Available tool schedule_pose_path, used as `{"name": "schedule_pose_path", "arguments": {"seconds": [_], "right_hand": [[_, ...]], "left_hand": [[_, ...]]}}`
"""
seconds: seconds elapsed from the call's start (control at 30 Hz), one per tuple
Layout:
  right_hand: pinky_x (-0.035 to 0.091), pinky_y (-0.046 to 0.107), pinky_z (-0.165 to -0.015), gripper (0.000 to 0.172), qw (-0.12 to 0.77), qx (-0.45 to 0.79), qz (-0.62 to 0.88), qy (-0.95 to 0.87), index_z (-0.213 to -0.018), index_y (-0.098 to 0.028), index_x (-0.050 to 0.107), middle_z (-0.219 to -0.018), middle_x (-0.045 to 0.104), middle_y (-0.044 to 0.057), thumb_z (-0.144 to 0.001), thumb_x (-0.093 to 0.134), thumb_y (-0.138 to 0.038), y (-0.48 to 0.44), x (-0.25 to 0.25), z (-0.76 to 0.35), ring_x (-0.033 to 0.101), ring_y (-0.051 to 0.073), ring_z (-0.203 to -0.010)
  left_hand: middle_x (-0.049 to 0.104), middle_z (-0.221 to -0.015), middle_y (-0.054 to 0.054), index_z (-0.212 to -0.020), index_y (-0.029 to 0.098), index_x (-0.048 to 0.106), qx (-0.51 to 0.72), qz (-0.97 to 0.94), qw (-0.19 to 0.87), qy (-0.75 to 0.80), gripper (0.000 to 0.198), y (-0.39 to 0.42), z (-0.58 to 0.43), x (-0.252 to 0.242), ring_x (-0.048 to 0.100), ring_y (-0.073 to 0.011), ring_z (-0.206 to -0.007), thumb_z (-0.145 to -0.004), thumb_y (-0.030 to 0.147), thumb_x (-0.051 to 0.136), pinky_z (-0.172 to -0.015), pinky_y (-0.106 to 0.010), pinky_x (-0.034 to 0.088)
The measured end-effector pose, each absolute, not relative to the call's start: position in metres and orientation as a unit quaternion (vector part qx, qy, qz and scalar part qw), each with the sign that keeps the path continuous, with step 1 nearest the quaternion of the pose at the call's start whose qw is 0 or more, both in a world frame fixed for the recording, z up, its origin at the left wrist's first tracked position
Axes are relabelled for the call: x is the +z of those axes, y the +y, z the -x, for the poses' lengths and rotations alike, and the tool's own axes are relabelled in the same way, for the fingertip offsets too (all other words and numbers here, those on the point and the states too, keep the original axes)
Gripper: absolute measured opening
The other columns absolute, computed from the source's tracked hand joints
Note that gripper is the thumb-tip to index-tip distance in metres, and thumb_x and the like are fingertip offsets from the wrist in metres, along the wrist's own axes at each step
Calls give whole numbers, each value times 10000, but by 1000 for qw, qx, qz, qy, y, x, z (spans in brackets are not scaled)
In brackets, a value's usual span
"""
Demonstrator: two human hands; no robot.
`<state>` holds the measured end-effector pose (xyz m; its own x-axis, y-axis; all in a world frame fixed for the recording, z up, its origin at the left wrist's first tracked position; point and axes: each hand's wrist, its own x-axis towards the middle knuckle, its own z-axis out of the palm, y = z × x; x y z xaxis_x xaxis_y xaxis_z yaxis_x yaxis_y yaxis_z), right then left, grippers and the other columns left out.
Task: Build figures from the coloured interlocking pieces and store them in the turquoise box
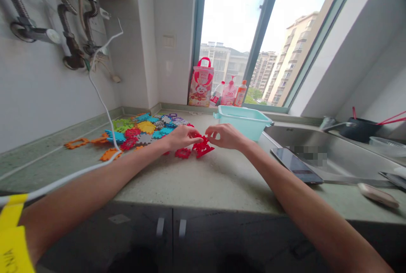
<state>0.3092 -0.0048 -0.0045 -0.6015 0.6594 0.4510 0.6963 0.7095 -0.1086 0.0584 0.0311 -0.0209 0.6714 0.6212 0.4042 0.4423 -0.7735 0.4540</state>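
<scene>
In the head view, my left hand (182, 137) and my right hand (226, 135) meet over the counter, both closed in a pinch. Between them stands a tilted red toothed plastic building piece (203, 148), with fingertips of each hand on its upper part. Whether it is one piece or several joined is hard to make out. A flat red toothed piece (183, 153) lies just below my left hand. Left of it spreads a pile of interlocking toothed pieces, among them a yellow one (146, 127), a blue one (115, 136) and an orange one (110, 154).
A light-blue plastic basin (242, 123) stands behind my right hand. On the right are a steel sink (304, 137) and a phone (296, 165) at its edge. A white cable (101, 99) hangs across the left. Bottles (229, 94) and a pink bag (201, 87) stand by the window.
</scene>
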Motion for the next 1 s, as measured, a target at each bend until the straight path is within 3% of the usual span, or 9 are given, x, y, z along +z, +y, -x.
{"name": "schedule_pose_path", "arguments": {"seconds": [0.2, 0.47, 1.0], "right_hand": [[377, 238, -612, 154, 215, -48, 389, -895, -798, -203, 752, -679, 703, -6, -888, 644, -266, -8, -6, -305, 558, 100, -565], [317, 242, -568, 238, 174, -24, 353, -919, -687, -194, 701, -571, 598, -35, -886, 595, -269, -14, -6, -301, 367, 87, -514], [292, 258, -575, 243, 160, -13, 350, -923, -636, -185, 640, -578, 576, -26, -859, 547, -212, -15, -10, -295, 333, 100, -539]], "left_hand": [[801, -883, -38, -917, 225, 832, 277, -917, 71, 277, 211, 22, -42, -17, 704, -188, -782, -891, 395, 710, -758, -282, 471], [793, -848, -29, -888, 250, 823, 239, -941, 21, 239, 133, 22, -47, -24, 694, -204, -785, -876, 330, 718, -782, -306, 463], [805, -922, -35, -936, 235, 819, 251, -934, 14, 256, 158, 22, -45, -22, 713, -215, -849, -890, 337, 706, -838, -304, 472]]}}
